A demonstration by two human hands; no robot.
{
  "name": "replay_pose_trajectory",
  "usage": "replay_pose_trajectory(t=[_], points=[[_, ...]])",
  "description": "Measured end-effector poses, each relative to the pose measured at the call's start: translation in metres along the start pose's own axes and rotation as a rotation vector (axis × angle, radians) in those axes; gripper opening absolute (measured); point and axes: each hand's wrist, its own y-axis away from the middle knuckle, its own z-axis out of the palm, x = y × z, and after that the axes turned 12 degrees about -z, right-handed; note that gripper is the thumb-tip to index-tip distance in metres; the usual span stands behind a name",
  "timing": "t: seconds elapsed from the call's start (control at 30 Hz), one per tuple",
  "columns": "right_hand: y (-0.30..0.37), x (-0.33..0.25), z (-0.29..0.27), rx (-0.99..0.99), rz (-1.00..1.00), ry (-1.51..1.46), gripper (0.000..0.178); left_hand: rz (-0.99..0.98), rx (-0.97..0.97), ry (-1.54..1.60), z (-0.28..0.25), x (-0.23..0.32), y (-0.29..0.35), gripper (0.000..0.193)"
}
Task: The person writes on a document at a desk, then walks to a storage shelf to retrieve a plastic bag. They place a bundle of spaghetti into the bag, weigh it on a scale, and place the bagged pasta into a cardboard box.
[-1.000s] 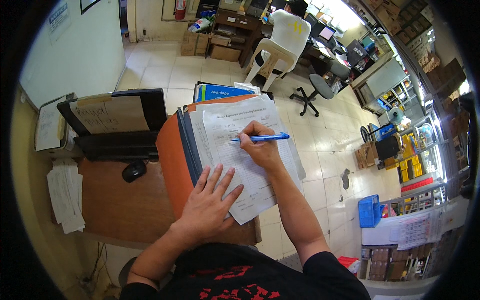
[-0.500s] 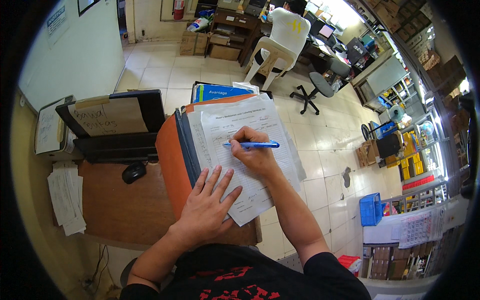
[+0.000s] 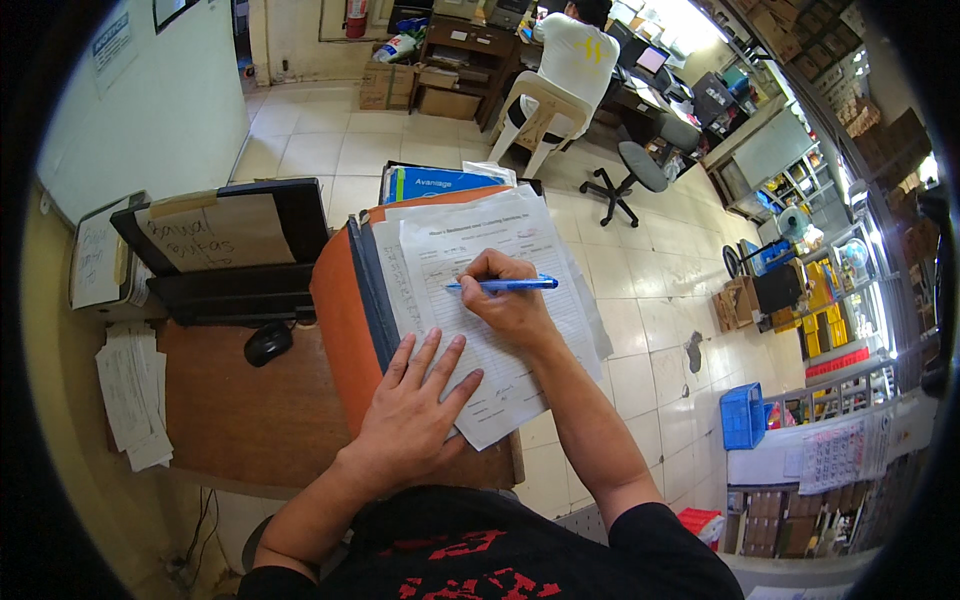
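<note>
Printed form point(image 3: 510, 380), atop an orange folder point(image 3: 342, 320) at the right of the brown worktop point(image 3: 240, 420): a few upper entries look written, most rows seem left to fill. The right hand point(image 3: 508, 300) has its grip closed around a blue pen point(image 3: 535, 283); the left hand point(image 3: 418, 400) lies flat, spread, grasping nothing. A black mouse point(image 3: 268, 343) sits left; far across the tiled floor point(image 3: 630, 270), a person point(image 3: 575, 55) sits.

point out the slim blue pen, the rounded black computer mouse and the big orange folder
Slim blue pen point(image 3: 522, 284): head view, on its barrel
Rounded black computer mouse point(image 3: 268, 344): head view, on its top
Big orange folder point(image 3: 338, 312): head view, on its bare left part
</note>
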Motion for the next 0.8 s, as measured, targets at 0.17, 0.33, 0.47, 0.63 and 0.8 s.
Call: replay_pose_trajectory(t=[0.17, 0.33, 0.47, 0.63, 0.8], points=[[-0.0003, 0.0027, -0.0004, 0.092, 0.048, 0.011, 0.012, 0.014, 0.006, 0.001, -0.0009, -0.002, -0.0012, 0.064], [0.0, 0.0016, 0.003, 0.002, -0.143, 0.083, 0.011, -0.001, -0.002, 0.023, -0.0017, 0.0002, -0.0002, 0.063], [-0.0001, -0.0004, 0.0035, 0.012, -0.199, 0.127, 0.011, -0.002, -0.013, 0.022, -0.0023, 0.0011, -0.0005, 0.063], [-0.0006, -0.0004, 0.0038, -0.001, -0.123, 0.105, 0.011, -0.001, -0.007, 0.033, -0.0022, 0.0002, -0.0006, 0.063], [-0.0003, 0.0009, 0.0042, 0.02, -0.093, 0.048, 0.012, -0.005, 0.005, 0.025, -0.0028, 0.0013, 0.0, 0.065]])
